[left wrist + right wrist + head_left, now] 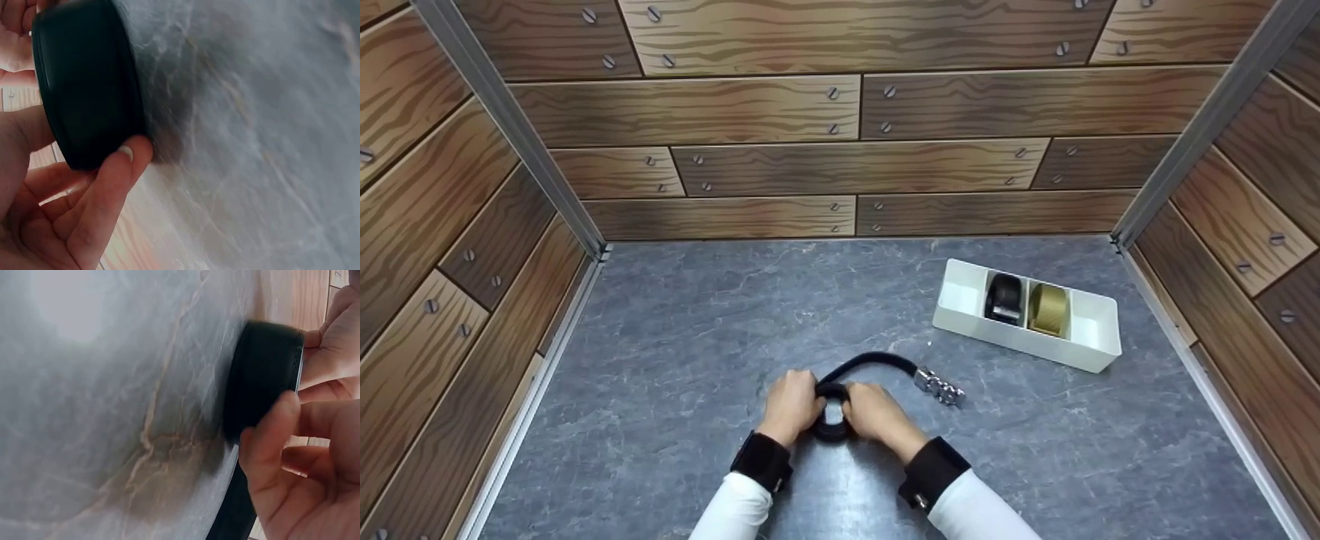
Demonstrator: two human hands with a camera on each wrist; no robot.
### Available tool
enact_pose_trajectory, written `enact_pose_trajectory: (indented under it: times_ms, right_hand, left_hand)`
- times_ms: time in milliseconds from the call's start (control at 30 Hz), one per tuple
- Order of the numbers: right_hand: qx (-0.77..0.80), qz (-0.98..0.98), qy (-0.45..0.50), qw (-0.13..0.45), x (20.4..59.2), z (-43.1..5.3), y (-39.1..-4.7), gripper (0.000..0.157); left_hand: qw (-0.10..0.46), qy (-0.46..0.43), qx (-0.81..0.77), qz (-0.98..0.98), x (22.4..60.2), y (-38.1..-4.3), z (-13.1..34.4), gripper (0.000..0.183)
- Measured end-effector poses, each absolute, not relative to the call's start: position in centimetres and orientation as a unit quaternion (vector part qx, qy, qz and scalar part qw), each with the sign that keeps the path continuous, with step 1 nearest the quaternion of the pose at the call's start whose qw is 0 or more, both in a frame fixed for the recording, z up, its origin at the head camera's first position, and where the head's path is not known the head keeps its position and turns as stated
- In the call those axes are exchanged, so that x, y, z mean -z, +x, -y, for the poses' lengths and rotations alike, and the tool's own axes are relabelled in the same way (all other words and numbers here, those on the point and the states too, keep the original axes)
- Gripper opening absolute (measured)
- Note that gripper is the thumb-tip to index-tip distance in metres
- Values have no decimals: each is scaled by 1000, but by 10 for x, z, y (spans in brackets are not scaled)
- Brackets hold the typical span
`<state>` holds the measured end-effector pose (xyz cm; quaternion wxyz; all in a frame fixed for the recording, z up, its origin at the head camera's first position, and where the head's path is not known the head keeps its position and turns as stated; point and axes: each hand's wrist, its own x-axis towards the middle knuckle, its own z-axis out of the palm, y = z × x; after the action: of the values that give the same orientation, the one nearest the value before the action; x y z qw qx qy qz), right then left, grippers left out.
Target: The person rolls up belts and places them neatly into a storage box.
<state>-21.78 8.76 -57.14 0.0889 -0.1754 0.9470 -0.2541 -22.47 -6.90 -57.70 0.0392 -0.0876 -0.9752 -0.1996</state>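
Note:
A black belt is partly coiled into a ring on the grey surface, its loose end curving away to a shiny silver buckle on the right. My left hand grips the coil's left side, and my right hand holds its right side. Up close in the left wrist view, fingers and thumb pinch the edges of the coiled belt. The right wrist view shows the coil between the right fingers, with a strap running down below it.
A white divided tray stands at the right; its middle compartments hold a rolled black belt and a rolled gold belt. Wood-patterned walls enclose the back and both sides of the marbled grey surface.

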Motion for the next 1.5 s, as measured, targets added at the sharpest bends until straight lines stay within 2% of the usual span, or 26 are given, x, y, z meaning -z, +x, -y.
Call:
enact_pose_trajectory:
  times_ms: [133,267,433,567,800,967,1167,1300,1400,1500]
  right_hand:
    - [225,-946,-228,46,574,-89,-222,8]
    - [258,-941,-212,52,575,-92,-220,9]
    - [330,-927,-115,137,568,-94,-213,15]
    - [354,-914,-77,184,563,-94,-211,12]
    - [256,-946,-157,118,564,-94,-221,7]
    - [241,-944,-205,96,566,-97,-227,6]
    - [269,-937,-212,70,566,-106,-230,22]
    - [262,-947,-186,18,562,-119,-237,35]
    - [221,-958,-181,-14,561,-131,-246,40]
    - [181,-965,-189,-12,563,-143,-252,40]
  left_hand:
    - [35,-91,190,977,576,-226,68,20]
    - [42,-76,179,980,576,-226,64,13]
    - [50,-72,197,977,578,-226,62,12]
    - [44,-87,210,973,580,-225,65,18]
    - [32,-110,216,970,577,-225,67,22]
    - [39,-122,196,972,576,-226,67,21]
    - [59,-117,184,974,577,-226,65,15]
    - [60,-107,191,974,577,-226,65,14]
    - [49,-100,194,975,577,-227,65,15]
    - [41,-96,194,975,576,-227,66,15]
